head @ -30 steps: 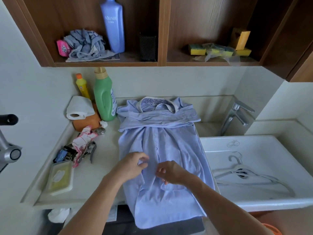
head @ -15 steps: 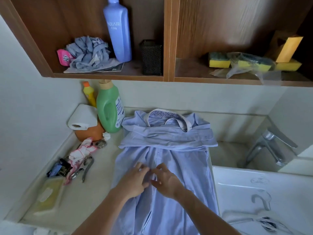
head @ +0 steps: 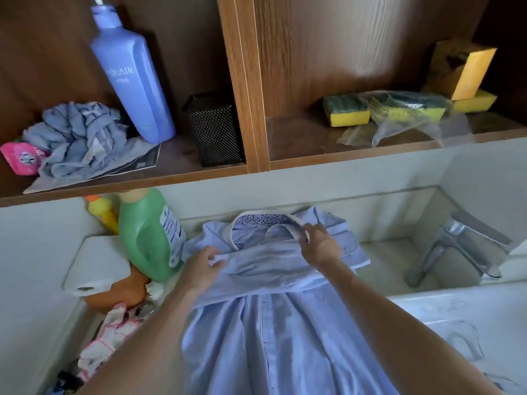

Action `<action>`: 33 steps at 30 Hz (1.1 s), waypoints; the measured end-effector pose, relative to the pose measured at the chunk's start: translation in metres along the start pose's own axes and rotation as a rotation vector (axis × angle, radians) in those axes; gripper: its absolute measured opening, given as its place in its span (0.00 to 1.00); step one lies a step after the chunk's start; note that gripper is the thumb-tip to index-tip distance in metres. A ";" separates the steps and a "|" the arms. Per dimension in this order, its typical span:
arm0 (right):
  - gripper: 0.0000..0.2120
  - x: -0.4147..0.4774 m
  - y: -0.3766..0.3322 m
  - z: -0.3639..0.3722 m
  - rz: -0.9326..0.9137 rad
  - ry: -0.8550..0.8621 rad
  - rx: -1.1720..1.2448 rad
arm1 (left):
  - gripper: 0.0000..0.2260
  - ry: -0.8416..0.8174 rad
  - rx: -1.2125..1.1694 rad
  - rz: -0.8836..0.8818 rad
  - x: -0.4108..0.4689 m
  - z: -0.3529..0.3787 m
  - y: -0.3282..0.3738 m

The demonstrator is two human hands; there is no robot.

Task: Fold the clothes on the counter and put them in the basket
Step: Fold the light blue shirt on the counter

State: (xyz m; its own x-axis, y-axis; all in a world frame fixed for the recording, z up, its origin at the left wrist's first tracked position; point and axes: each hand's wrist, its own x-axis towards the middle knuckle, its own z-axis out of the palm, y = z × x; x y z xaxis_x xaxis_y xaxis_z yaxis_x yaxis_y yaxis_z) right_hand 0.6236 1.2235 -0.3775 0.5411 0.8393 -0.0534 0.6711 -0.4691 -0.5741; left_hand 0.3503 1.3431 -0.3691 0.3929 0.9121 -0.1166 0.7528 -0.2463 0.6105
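The hands, a second ago pinched together at the mid placket of the blue shirt spread on the counter, are now moved to its far end, where the left hand is pinched on the shoulder fold and the right hand on the collar, so folding seems begun, with no basket seen.

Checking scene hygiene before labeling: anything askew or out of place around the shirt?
Mostly clutter. A toilet roll lies on its side beside the green bottle. On the shelf, a blue rag sits crumpled in a heap, and loose plastic wrap trails off the sponges. The shirt itself lies flat, both hands at its collar end.
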 end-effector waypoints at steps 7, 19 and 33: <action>0.22 0.053 0.016 0.013 0.049 -0.036 -0.192 | 0.17 -0.015 0.166 -0.023 0.099 0.014 0.015; 0.27 0.065 0.014 -0.009 -0.024 -0.044 0.420 | 0.21 0.082 0.078 -0.043 0.124 0.016 0.025; 0.05 -0.048 0.024 -0.034 0.126 0.272 0.609 | 0.08 0.229 -0.555 -0.060 -0.032 0.014 0.017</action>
State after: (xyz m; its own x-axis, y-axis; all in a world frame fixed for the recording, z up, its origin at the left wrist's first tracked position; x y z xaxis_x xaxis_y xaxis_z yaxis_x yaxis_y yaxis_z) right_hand 0.6308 1.1632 -0.3608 0.7580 0.6522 0.0114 0.2322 -0.2535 -0.9391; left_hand 0.3578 1.3050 -0.3654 0.1883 0.9817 -0.0297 0.3577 -0.0404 0.9330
